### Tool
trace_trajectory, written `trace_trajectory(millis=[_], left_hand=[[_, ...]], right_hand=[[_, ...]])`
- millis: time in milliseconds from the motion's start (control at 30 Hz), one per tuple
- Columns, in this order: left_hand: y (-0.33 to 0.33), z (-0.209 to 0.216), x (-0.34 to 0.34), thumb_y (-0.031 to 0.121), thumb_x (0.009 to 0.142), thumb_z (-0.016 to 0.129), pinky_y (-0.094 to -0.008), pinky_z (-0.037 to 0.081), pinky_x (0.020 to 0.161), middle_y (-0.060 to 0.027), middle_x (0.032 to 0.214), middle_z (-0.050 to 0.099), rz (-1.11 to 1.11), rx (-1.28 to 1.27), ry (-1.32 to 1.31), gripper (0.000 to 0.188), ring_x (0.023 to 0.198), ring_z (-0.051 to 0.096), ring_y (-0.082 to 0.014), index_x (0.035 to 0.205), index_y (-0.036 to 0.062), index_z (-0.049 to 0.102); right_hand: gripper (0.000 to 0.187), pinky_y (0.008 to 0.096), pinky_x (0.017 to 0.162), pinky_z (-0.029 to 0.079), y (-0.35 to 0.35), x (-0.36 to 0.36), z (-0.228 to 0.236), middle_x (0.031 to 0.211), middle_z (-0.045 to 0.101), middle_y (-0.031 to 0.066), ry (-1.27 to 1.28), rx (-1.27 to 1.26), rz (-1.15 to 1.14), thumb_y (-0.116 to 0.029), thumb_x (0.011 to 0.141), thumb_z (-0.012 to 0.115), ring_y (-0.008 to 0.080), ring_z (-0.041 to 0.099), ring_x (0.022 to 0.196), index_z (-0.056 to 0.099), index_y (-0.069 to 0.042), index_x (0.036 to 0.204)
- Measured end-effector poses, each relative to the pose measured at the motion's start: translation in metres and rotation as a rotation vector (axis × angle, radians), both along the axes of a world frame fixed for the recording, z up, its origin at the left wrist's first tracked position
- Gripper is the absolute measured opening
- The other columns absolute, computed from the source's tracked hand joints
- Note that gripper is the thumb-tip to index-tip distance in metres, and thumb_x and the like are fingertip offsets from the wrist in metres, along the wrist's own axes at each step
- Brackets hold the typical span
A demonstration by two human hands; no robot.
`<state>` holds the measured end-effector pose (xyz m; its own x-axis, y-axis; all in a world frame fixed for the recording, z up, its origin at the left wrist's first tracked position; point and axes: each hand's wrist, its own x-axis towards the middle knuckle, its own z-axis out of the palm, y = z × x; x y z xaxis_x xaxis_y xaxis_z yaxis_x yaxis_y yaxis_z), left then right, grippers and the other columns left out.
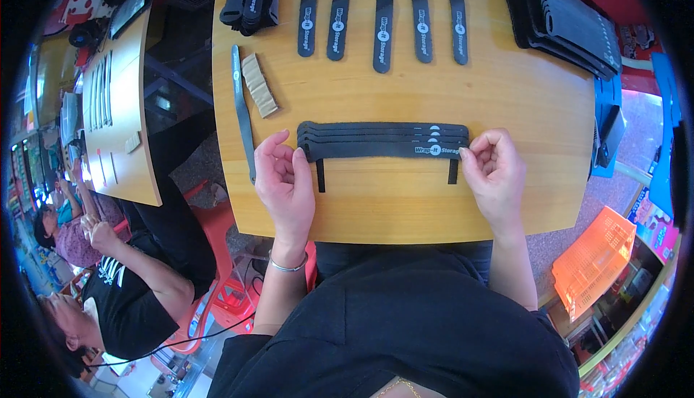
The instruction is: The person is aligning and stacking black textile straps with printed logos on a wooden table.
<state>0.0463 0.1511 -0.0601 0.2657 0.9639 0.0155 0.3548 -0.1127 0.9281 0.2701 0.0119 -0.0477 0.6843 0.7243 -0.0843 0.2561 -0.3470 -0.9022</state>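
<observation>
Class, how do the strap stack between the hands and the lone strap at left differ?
The strap stack shows several overlapping layers; the lone strap looks single. The strap stack stretches sideways; the lone strap runs mostly front to back. Both are dark, with pale marks.

Wooden table (524, 195) | five spaced straps (384, 11) | strap bundle (250, 0) | lone strap (241, 101) | tan pad (259, 86) | black stack (562, 23) | fanned straps (376, 140)

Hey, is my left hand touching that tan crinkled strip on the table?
Apart. The head view shows it: a gap of wooden tabletop lies between the left hand and the lower end of the tan crinkled strip.
</observation>
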Motion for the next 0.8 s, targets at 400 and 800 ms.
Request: trace_trajectory(millis=[400,800], left_hand=[[-0.0005,-0.0008,0.0003,-0.007,0.09,0.052,-0.0137,0.032,0.053,0.003,0.083,0.046,0.002,-0.005,-0.006,0.03,0.065,0.043,0.0004,0.118,0.0023,0.047],[-0.0002,0.0002,0.0001,-0.006,0.09,0.053,-0.0141,0.032,0.053,0.0033,0.083,0.046,0.002,-0.013,-0.007,0.029,0.064,0.043,0.0003,0.117,0.0025,0.048]], right_hand=[[0.019,0.0176,0.047,0.037,0.0006,-0.0004,0.0005,0.063,0.05,-0.0033,-0.007,-0.004,-0.004,0.002,0.078,0.069,0.0016,0.046,0.053,0.051,-0.005,0.081],[0.019,0.0178,0.046,0.037,0.0013,-0.0002,0.0004,0.062,0.049,-0.0034,-0.01,-0.004,-0.009,0.002,0.078,0.068,0.0017,0.045,0.052,0.051,-0.005,0.08]])
